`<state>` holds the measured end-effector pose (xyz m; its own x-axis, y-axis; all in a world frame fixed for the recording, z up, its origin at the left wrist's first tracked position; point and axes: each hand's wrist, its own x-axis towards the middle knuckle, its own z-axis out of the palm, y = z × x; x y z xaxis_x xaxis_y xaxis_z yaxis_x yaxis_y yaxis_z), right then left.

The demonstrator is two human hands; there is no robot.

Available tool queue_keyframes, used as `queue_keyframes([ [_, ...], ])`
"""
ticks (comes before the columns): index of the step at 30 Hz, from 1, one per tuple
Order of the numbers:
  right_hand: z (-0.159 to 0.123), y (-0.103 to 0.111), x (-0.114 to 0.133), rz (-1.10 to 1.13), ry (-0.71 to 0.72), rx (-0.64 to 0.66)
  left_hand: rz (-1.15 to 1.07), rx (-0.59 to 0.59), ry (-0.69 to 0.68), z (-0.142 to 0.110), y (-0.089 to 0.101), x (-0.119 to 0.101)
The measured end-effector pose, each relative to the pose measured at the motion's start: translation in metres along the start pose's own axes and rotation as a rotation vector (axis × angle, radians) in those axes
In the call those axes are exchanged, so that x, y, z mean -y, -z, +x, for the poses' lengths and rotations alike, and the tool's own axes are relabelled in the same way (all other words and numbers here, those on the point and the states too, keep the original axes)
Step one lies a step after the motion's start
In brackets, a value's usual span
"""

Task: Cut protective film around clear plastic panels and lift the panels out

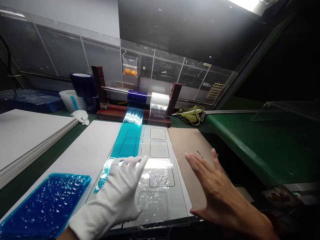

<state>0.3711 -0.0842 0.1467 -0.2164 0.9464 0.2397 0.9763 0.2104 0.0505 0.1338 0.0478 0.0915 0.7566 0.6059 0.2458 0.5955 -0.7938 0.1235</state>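
Note:
My left hand (120, 190), in a white glove, is over the lower part of a blue film strip (128, 140), fingers stretched out and thumb apart. Whether it touches the film I cannot tell. The strip runs down from a blue film roll (137, 96) across a sheet with black rounded outlines (160, 148). Clear film (152, 206) with wrinkles covers the sheet's near part. My bare right hand (215, 183) is open with nothing in it, above the brown board (185, 143). A thin pointed metal tool (200, 155) shows just beyond its fingers, partly hidden.
A stack of shiny blue film pieces (47, 203) lies at the near left, with thick white boards (30, 133) farther left. Behind stand a wooden roll holder (175, 96), a clear film roll (160, 99) and tape rolls (82, 83). A green conveyor belt (245, 143) borders the right.

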Motion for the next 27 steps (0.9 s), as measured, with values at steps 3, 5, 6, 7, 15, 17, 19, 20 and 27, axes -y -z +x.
queue_keyframes([
  [3,-0.020,-0.008,-0.016,0.146,-0.008,0.075,-0.184,0.045,-0.066,-0.010,0.000,0.014],
  [5,-0.031,-0.015,-0.021,0.216,-0.020,0.143,-0.260,0.068,-0.117,-0.018,-0.007,0.019],
  [6,-0.035,-0.018,-0.023,0.249,-0.014,0.178,-0.277,0.062,-0.159,-0.021,-0.011,0.019],
  [7,-0.038,-0.022,-0.024,0.283,0.001,0.207,-0.285,0.042,-0.207,-0.022,-0.016,0.017],
  [15,-0.018,-0.057,-0.032,0.376,-0.291,0.045,0.053,-0.239,0.456,0.016,-0.027,-0.025],
  [17,-0.003,-0.074,-0.050,0.390,-0.397,-0.011,-0.035,-0.251,0.525,0.021,-0.027,-0.028],
  [19,0.013,-0.095,-0.076,0.397,-0.501,-0.016,-0.199,-0.259,0.539,0.017,-0.028,-0.029],
  [20,0.020,-0.107,-0.091,0.399,-0.550,0.010,-0.298,-0.258,0.536,0.013,-0.028,-0.029],
  [27,0.044,-0.164,-0.152,0.323,-0.675,0.181,-0.772,-0.216,0.504,-0.018,-0.051,-0.026],
])
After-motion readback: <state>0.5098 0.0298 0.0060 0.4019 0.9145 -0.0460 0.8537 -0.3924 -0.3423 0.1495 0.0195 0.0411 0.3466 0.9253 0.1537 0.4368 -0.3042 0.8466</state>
